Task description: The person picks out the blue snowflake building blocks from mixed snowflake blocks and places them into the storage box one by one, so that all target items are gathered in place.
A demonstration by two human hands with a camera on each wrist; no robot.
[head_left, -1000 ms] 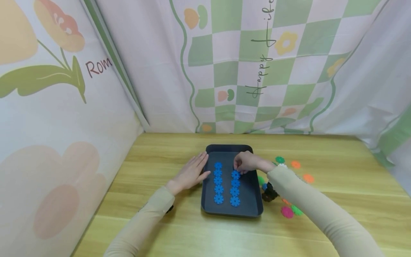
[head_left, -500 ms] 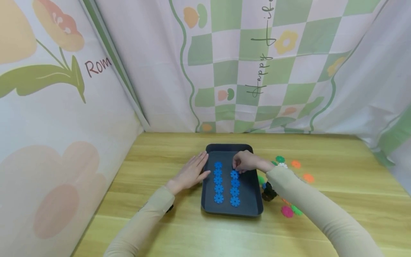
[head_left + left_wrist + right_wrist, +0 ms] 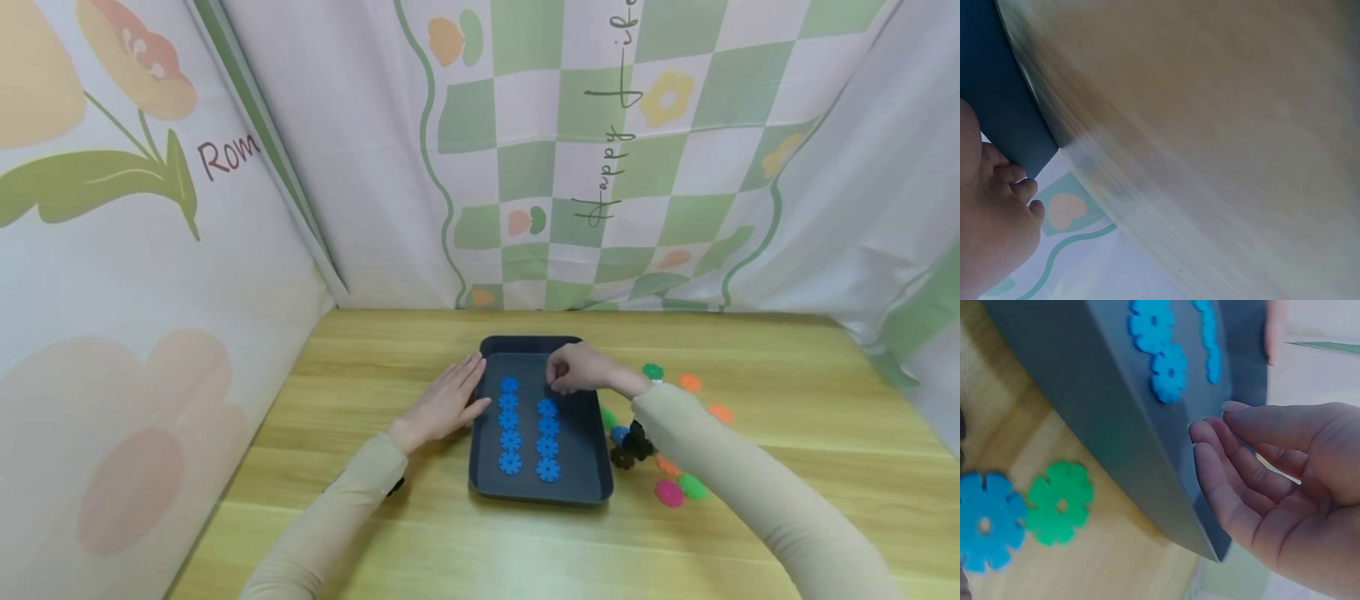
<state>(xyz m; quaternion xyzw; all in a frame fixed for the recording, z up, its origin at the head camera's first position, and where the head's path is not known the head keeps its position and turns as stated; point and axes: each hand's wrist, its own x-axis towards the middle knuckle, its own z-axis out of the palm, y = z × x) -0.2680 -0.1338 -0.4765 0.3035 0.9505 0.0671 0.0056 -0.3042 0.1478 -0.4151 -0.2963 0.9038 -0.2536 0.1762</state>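
A dark grey tray (image 3: pixel 528 487) holds two columns of blue notched plastic discs, a left column (image 3: pixel 509 420) and a right column (image 3: pixel 547 447). My left hand (image 3: pixel 442 402) rests against the tray's left edge with its fingers extended. In the left wrist view, part of that hand (image 3: pixel 1004 225) shows beside the tray's outer wall. Just above the far end of the right column hovers my right hand (image 3: pixel 583 368). The right wrist view shows this hand (image 3: pixel 1297 481) with fingers loosely bent, thumb close to the fingertips and nothing visible between them, apart from the blue discs (image 3: pixel 1168 372).
Loose discs lie on the wooden table (image 3: pixel 375 533) right of the tray: pink (image 3: pixel 670 492), green (image 3: pixel 693 486), orange (image 3: pixel 690 382), black (image 3: pixel 639 442) and blue ones. The right forearm covers part of them. A patterned curtain (image 3: pixel 525 167) hangs behind.
My right hand has lifted off the far disc of the right column and shifted slightly up and right. That disc stays in line with the others. The left hand has not moved.
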